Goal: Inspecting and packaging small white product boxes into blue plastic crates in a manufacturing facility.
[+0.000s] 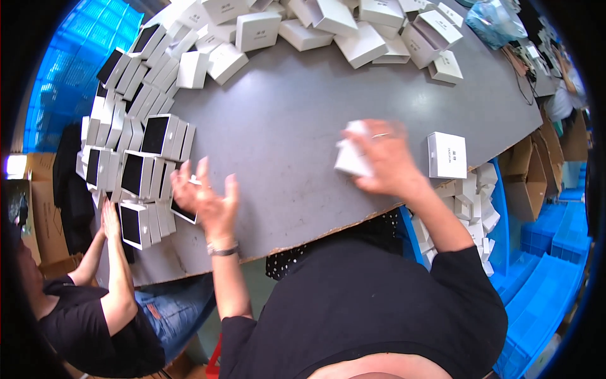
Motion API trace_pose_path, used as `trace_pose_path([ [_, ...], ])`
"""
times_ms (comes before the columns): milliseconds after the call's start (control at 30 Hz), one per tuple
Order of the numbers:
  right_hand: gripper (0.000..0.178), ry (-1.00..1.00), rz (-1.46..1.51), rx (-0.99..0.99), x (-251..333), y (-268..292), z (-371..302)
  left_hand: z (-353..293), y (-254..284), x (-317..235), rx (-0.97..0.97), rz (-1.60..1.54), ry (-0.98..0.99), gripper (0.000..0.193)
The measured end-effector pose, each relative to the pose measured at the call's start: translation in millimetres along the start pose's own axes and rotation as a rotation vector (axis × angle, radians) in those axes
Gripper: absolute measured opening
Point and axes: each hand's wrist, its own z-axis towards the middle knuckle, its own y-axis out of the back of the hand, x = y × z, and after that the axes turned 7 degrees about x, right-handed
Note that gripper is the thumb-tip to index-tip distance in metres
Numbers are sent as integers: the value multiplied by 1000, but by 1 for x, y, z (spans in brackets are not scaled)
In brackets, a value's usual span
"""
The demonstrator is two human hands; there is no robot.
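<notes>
The right hand point(385, 155), blurred and wearing a ring, is closed around a small white cardboard box point(353, 155), fingers over its top and thumb along its lower side, above the near right part of the broad grey desk point(271, 151) that serves as landmark here. The left hand point(211, 199), with a ring on one finger and a band at the wrist, is open, fingers spread and bent, over the desk's near left part; whether its fingertips touch anything cannot be told. Partly behind this hand, on the desk, lies a shallow white box with a dark face point(183, 211). Just beyond it, along the desk's left side, stand packed rows of white box parts with black faces point(144, 177), set on edge. A single square white box with dark print point(449, 156) sits at the desk's right edge. Below that edge, a blue plastic bin point(502, 221) holds many jumbled white boxes point(467, 205). Across the desk's far side spreads a loose heap of white boxes point(259, 31), and at its far right corner lies a clear bluish plastic bag point(495, 24). Left of the desk, a person in a black top and jeans point(101, 322) has both hands point(110, 221) together beside the rows. Blue plastic crates point(543, 297) and opened brown cartons point(527, 177) stand right of the desk; more blue crates point(82, 69) rise beyond its far left side.
</notes>
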Motion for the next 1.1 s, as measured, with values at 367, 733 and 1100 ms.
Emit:
trace_pose_path([
  [367,82,-242,-249,-623,-97,10,110,-30,24,-51,431,17,101,88],
  [733,76,-264,649,-119,-85,47,78,-34,58,-49,729,-153,18,96],
  [1100,84,55,29,-157,-30,-5,8,-37,49,-38,537,-328,-411,122],
])
